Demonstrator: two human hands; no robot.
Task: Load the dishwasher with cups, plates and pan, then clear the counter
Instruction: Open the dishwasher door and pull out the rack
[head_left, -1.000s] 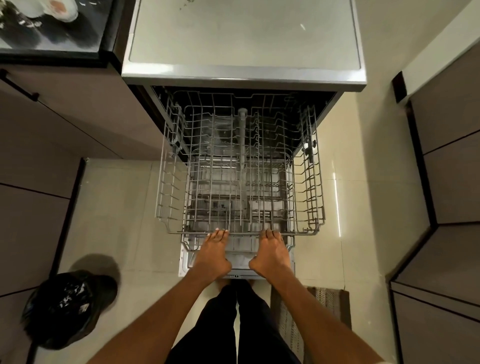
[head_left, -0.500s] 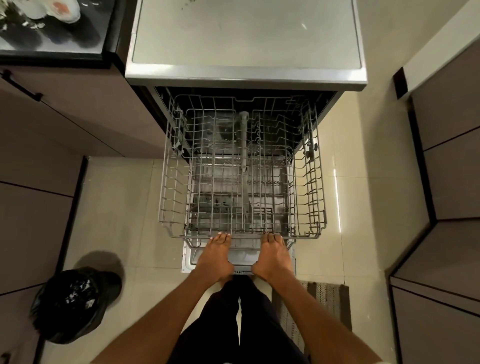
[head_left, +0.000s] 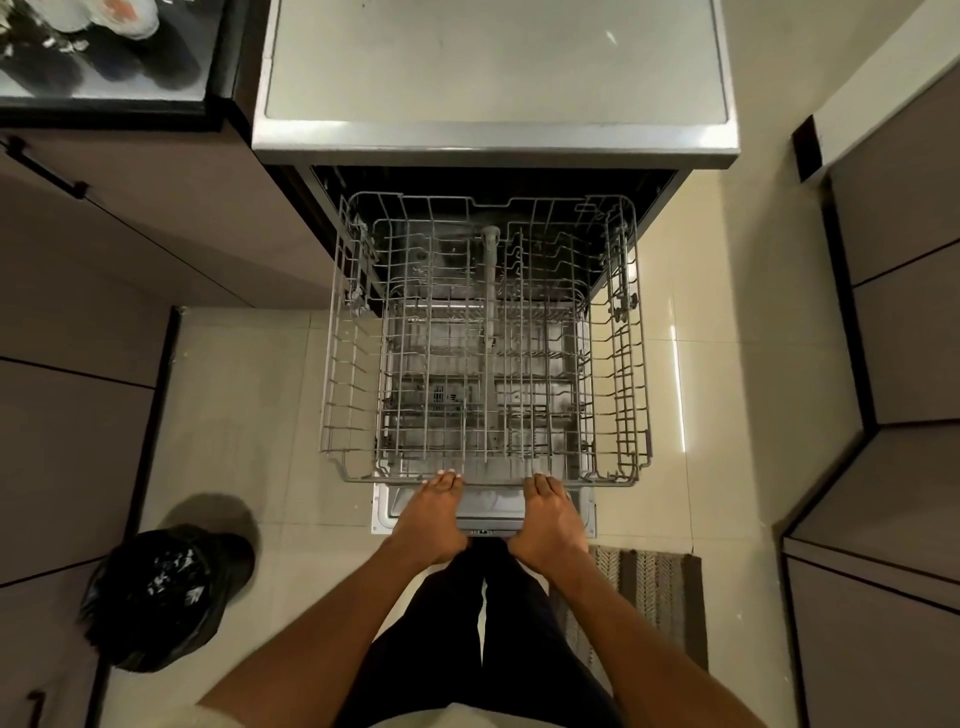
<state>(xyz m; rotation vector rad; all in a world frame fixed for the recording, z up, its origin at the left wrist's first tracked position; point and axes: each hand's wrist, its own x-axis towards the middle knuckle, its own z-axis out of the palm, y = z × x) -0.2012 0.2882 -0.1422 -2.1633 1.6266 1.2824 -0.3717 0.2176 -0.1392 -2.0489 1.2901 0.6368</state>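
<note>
The dishwasher (head_left: 493, 140) stands open with its grey wire upper rack (head_left: 332, 364) drawn far out over the floor, holding no dishes. My left hand (head_left: 431, 519) and my right hand (head_left: 550, 519) both hold the rack's front rail, fingers laid over the top wire and thumbs hidden beneath. Below the rack, the lowered door (head_left: 483, 512) shows between my hands. Dishes (head_left: 119, 15) sit blurred on the dark counter (head_left: 104, 104) at the top left.
A bin lined with a black bag (head_left: 161, 592) stands on the floor at the left. A striped mat (head_left: 654, 597) lies by my right leg. Brown cabinets (head_left: 893, 364) close in on the right and brown cabinet fronts (head_left: 78, 415) on the left.
The upper rack has slid a little farther out toward me, with both hands staying on its front rail.
</note>
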